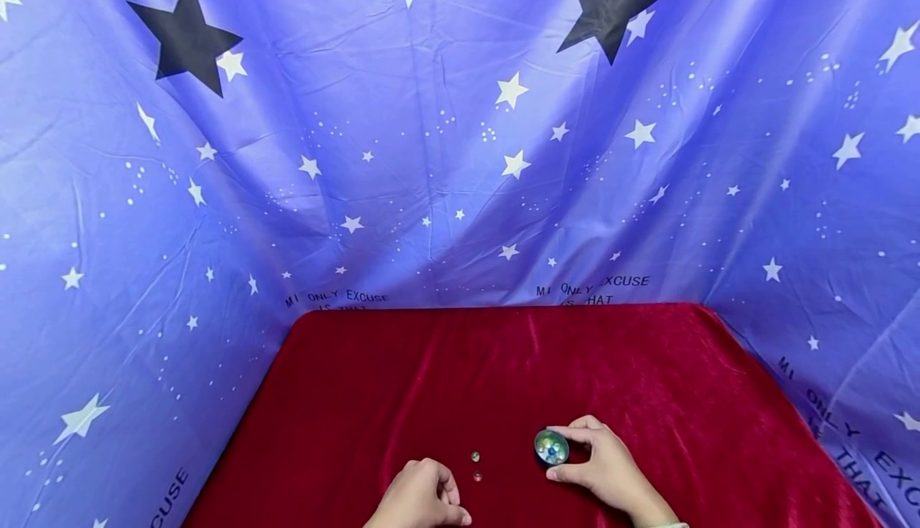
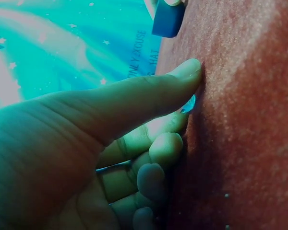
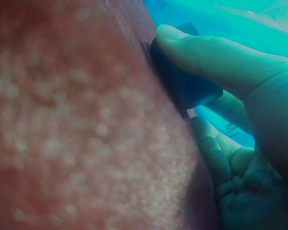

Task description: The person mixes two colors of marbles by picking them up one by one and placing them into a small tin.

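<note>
So the right hand (image 1: 611, 468) sits at about 5 o'clock on the red velvet cloth (image 1: 503, 368), thumb and forefinger curled round a small metal cup (image 1: 551, 447) that rests on the cloth. The cup's mouth faces up and there are a few marbles inside; I can't count them reliably. In the right wrist view the cup (image 3: 182, 79) is just a dark block pinned against the velvet by the thumb.

The left hand (image 1: 422, 500) is down at 6 o'clock, fingers curled under. The left wrist view shows the thumb pressed to the cloth with something glassy, a marble (image 2: 188, 104) I think, tucked between thumb and forefinger. It looks like a tight pinch, but only a sliver shows, so I wouldn't swear to how secure it is.

Two loose marbles lie on the cloth between the hands, a greenish marble (image 1: 475, 456) and a reddish marble (image 1: 477, 477) just below it, roughly 9 o'clock from the cup and apart from it.

What could go wrong, as I see it:
- Glass is slick and the pinch covers very little of it, so it could squirt out and roll. Velvet slows it, though the near edge of the cloth is close.
- The cup is light and held by two fingers only, so a nudge from the left hand could tip it and spill everything.
- The curled left fingers could knock the two loose ones on the way across.
</note>
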{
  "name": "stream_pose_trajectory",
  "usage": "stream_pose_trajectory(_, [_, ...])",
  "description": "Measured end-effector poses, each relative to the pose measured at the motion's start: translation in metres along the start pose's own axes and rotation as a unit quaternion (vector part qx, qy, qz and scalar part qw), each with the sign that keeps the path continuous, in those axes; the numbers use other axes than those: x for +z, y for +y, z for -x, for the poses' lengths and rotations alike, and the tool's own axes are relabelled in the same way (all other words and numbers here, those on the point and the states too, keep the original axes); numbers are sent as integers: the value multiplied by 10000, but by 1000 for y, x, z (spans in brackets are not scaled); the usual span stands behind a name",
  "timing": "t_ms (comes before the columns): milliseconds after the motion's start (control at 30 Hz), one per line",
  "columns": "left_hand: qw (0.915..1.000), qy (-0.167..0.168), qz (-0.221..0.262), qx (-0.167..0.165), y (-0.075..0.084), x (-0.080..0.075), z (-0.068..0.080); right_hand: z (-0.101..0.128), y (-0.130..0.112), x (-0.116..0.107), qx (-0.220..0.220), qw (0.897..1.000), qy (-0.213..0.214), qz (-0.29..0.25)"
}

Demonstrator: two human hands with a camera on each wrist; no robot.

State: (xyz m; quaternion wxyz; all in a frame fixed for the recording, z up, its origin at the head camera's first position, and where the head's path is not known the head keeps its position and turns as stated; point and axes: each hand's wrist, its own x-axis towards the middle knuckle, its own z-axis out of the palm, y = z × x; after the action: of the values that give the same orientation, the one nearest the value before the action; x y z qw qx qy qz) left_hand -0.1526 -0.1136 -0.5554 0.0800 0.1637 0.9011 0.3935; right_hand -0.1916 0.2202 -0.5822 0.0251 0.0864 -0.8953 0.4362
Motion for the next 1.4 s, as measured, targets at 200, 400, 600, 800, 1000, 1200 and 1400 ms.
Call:
stream_pose_trajectory(200, [9999, -54, -87, 74, 0, -1, -1, 0, 2, 1, -123, 9999, -16, 64])
stream_pose_trajectory(400, [9997, -38, -219, 91, 1, -2, -1, 1, 3, 1, -144, 9998, -43, 106])
stream_pose_trajectory(600, [9992, 7, -377, 155, 2, -4, -3, 1, 2, 0, -96, 9999, -37, 123])
stream_pose_trajectory(800, [9984, 33, -538, 196, 2, -8, -4, 0, 2, 0, -100, 9999, -18, 121])
stream_pose_trajectory(1000, [9983, 114, -547, 139, 5, -11, -5, 1, 3, 1, -99, 9999, 0, 131])
stream_pose_trajectory(1200, [9982, 175, -558, 128, 8, -14, -6, 1, 3, 0, -112, 9999, -14, 126])
stream_pose_trajectory(1400, [9982, 206, -554, 89, 10, -15, -8, 0, 2, 0, -84, 9999, -29, 129])
